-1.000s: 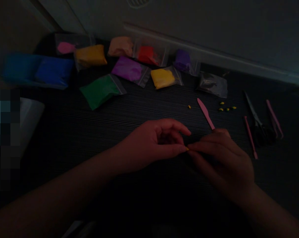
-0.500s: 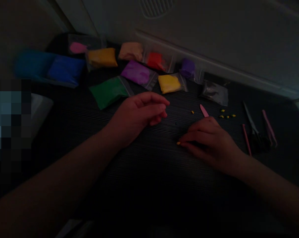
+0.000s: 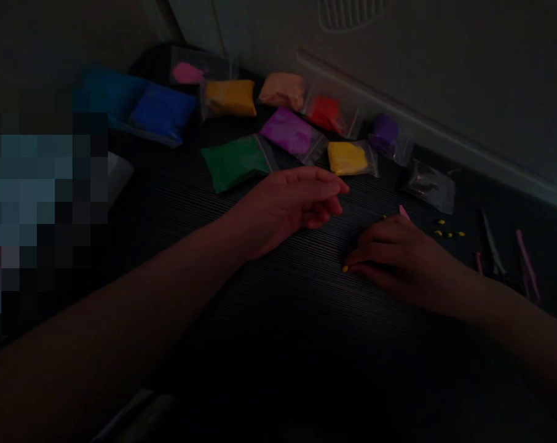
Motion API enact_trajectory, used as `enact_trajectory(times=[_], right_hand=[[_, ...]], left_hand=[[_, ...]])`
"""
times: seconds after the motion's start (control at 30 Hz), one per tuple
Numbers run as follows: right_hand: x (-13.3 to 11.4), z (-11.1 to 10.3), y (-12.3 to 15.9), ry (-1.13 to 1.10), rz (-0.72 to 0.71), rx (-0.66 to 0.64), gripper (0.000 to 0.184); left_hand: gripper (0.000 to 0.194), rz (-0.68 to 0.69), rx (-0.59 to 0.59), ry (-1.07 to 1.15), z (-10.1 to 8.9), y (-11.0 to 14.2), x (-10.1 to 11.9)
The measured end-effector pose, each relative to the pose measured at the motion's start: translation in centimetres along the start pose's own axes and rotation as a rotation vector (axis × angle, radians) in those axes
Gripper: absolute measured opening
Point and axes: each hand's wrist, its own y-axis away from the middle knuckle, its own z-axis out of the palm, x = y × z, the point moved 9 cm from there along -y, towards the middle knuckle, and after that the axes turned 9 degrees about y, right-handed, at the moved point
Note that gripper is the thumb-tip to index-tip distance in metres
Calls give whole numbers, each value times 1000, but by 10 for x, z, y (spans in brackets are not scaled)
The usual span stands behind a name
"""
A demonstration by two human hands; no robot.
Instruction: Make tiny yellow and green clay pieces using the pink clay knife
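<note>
My right hand (image 3: pixel 393 261) is closed in a pinch on a tiny yellow piece of clay (image 3: pixel 345 269), low over the dark tabletop or touching it; I cannot tell which. My left hand (image 3: pixel 297 206) hovers to its left, fingers loosely curved and apart, nothing in them. Just behind the left hand lies a bag of green clay (image 3: pixel 237 161). Beyond my right hand's knuckles, a pink clay tool (image 3: pixel 403 211) and another small yellow bit (image 3: pixel 384 216) are partly hidden. Several little green-and-yellow clay pieces (image 3: pixel 449 234) rest to the right.
Bags of blue (image 3: pixel 163 114), orange-yellow (image 3: pixel 231 97), purple (image 3: pixel 288 131), yellow (image 3: pixel 347 158) and red clay (image 3: pixel 325 113) line the back, near the wall. Scissors (image 3: pixel 490 243), pink tweezers (image 3: pixel 527 264) and a pink stick (image 3: pixel 478 263) lie at the right. The light is dim.
The camera view has turned left, so the table's things appear further right. My left fingers have spread slightly. The right hand keeps its pinch and now partly covers the loose yellow bit.
</note>
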Motion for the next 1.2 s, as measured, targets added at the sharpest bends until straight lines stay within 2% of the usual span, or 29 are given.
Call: enact_trajectory(times=[0.23,0.37,0.5,0.6,0.8,1.2], right_hand=[[12,-9,15,11,54,95,19],[18,-15,31,1,186,154,18],[14,-4,49,-14,298,168,22],[6,5,56,5,294,208,27],[-1,8,55,79,234,296,32],[-3,11,52,148,202,275,30]], left_hand=[[14,-2,0,-11,0,0,-1],[14,12,23,-26,-1,0,0],[14,6,19,-24,-1,-1,0],[14,-4,19,-25,-1,0,-1],[14,3,15,-9,0,0,0],[14,8,3,14,0,-1,-1]])
